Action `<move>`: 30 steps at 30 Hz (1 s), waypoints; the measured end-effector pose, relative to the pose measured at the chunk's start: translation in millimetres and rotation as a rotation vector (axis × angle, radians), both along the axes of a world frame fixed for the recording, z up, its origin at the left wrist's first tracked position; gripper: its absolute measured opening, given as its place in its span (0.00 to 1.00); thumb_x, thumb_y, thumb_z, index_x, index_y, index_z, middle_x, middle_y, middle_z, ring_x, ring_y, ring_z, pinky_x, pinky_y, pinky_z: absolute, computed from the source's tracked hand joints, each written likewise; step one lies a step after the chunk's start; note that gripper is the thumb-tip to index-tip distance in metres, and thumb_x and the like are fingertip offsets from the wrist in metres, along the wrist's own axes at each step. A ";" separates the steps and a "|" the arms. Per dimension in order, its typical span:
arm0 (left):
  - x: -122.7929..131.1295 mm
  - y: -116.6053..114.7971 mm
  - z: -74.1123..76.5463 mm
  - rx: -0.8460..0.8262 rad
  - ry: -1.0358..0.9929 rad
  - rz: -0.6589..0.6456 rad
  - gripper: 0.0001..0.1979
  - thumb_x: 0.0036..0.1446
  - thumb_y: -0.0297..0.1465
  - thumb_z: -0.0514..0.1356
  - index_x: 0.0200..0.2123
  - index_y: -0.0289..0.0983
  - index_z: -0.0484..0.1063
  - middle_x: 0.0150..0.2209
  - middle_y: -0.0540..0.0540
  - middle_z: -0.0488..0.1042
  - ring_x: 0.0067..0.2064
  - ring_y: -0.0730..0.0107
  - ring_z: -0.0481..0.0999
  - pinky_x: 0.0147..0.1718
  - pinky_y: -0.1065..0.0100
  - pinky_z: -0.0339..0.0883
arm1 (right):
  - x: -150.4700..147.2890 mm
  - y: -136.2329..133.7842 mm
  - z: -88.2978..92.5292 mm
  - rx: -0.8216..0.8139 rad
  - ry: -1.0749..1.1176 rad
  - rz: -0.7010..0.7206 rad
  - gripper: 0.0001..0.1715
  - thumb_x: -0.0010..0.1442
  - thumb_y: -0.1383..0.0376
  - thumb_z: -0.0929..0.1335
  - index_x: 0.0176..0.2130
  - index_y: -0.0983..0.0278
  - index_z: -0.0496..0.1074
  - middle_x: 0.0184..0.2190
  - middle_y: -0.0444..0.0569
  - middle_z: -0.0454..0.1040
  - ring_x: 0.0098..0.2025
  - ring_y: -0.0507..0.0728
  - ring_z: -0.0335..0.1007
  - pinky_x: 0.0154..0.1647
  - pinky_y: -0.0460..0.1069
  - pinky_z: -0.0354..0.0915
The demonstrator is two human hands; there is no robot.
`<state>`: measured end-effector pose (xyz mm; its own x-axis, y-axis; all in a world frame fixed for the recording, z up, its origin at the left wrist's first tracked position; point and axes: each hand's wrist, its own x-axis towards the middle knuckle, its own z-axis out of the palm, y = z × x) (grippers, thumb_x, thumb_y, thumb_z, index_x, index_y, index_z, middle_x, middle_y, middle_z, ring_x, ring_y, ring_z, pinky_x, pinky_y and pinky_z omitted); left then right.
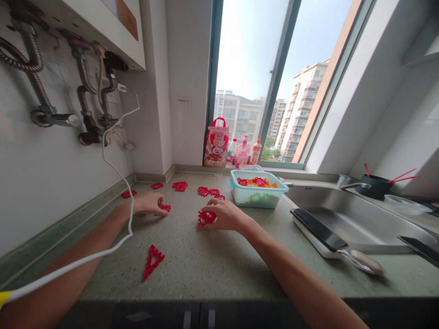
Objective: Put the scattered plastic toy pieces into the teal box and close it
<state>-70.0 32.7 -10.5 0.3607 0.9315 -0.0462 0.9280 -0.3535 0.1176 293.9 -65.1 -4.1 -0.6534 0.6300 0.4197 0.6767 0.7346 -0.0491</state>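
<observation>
the right hand (224, 214) curls shut round a red clump (206, 217) on the counter (219, 265); the left hand (149, 203) has bent fingers touching a small red piece (164, 207) beside it, grip unclear. one red triangle (152, 261) looks done, about six loose red bits (180, 185) wait behind, and one box (257, 197) holds more.

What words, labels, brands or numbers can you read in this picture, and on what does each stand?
Nothing reads clearly.
Red bag on the windowsill: print too blurred.
Bottles beside it: labels too small.
Brown label on the white heater: blurred.
Mark on the sink rim: too small.
Red piece under the right hand: no writing shows.
</observation>
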 end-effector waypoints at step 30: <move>87.1 -61.3 -5.2 0.205 -0.207 -0.310 0.23 0.46 0.52 0.69 0.40 0.46 0.77 0.37 0.47 0.83 0.41 0.52 0.81 0.43 0.60 0.67 | -37.5 9.5 -23.3 -0.071 0.009 0.181 0.22 0.67 0.49 0.72 0.54 0.59 0.77 0.52 0.54 0.81 0.54 0.61 0.77 0.55 0.51 0.69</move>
<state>17.1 -28.6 -15.7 0.6077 0.7596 0.2316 0.7380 -0.6479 0.1885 256.4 -55.6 -27.4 -0.7551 0.5309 0.3848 0.5330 0.8388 -0.1112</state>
